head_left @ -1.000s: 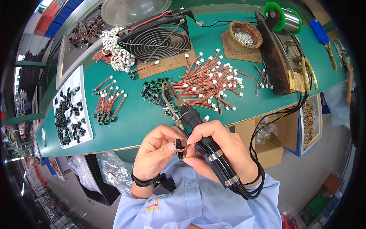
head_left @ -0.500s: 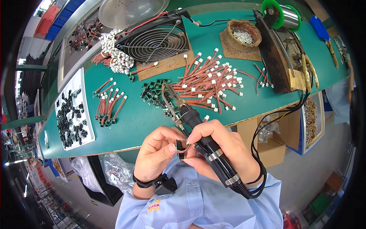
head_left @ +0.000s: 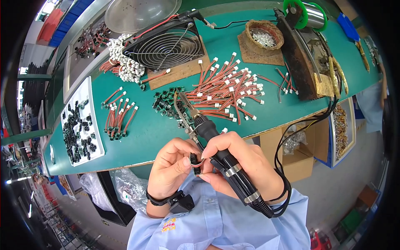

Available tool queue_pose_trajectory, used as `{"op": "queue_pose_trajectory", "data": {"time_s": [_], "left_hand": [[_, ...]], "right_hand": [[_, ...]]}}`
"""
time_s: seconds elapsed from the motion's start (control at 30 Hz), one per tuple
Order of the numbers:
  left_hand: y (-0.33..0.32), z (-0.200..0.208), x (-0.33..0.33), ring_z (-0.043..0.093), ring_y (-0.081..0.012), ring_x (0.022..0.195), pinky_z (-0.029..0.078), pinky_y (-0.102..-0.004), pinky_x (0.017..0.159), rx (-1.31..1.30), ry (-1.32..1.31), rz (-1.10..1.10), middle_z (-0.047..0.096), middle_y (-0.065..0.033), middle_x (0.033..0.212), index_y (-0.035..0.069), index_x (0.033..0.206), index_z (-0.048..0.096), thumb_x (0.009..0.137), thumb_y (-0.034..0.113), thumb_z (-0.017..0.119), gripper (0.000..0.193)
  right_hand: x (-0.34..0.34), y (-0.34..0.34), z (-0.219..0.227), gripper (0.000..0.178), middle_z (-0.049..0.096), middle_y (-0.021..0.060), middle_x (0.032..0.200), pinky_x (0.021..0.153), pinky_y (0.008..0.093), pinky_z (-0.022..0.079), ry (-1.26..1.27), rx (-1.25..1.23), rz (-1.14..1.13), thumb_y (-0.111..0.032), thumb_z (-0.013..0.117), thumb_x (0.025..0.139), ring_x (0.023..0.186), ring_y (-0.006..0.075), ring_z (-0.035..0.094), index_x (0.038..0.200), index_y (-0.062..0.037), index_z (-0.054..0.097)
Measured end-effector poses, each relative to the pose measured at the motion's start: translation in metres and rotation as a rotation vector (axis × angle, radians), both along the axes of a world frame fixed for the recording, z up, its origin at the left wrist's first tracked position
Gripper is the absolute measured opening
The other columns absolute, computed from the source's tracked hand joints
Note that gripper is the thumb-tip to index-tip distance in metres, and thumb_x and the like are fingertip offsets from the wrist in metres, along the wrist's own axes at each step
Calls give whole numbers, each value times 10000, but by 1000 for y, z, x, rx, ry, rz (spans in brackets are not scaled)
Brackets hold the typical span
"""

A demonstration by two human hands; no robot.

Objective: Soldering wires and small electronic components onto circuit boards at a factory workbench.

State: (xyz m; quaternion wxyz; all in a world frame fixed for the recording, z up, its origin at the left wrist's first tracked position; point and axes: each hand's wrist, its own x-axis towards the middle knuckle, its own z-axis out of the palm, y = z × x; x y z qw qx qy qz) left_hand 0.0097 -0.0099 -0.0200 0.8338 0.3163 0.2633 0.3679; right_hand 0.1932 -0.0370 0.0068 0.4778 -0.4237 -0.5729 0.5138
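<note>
A soldering iron point(head_left: 206, 128) with a black handle and a thin metal feed tube lies in my right hand point(head_left: 252, 168), its tip pointing away over the bench. My left hand point(head_left: 170, 166) pinches a small black component point(head_left: 194, 161) with a short bit of wire. The thumb and fingertips of my right hand also reach this part, below the iron's handle. Beyond the tip lies a pile of small green-and-black circuit boards point(head_left: 163, 102). Right of that pile spread many red-and-black wire leads point(head_left: 227, 92) with white connectors.
A white tray point(head_left: 99, 143) of black parts and a small bunch of wired boards point(head_left: 119, 121) lie left. At the back stand a fan point(head_left: 168, 51), a round pot point(head_left: 248, 41) of metal bits and a solder spool point(head_left: 312, 17). Cables point(head_left: 287, 141) hang at the bench's front edge.
The bench scene has shifted slightly left in the view. My hands keep the same hold, and the black component has turned a little between my fingers.
</note>
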Motion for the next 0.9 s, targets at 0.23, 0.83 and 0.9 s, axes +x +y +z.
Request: {"op": "queue_pose_trajectory", "data": {"time_s": [0.23, 0.83, 0.9], "left_hand": [[-1, 5, 3, 535, -141, 853, 427, -274, 761, -20, 47, 34, 547, -82, 934, 12, 954, 499, 864, 122, 568, 159], [0, 8, 0, 554, -146, 899, 439, -282, 783, 50, 129, 16, 579, -113, 991, -23, 1013, 509, 875, 71, 534, 169], [0, 11, 0, 559, -147, 901, 447, -281, 777, 67, 146, 28, 584, -118, 992, -26, 1020, 505, 875, 62, 530, 171]], "right_hand": [[0, 1, 1, 369, 560, 74, 708, 544, 300, 438, 34, -5, 0, -9, 645, 730, 615, 225, 592, 1031, -84, 445], [4, 2, 3, 371, 558, 51, 697, 539, 292, 444, -24, -28, -1, -10, 649, 726, 599, 211, 589, 1027, -84, 445], [4, 2, 3, 368, 569, 44, 706, 554, 282, 457, -10, -32, -28, -2, 652, 722, 611, 192, 600, 1022, -76, 453]]}}
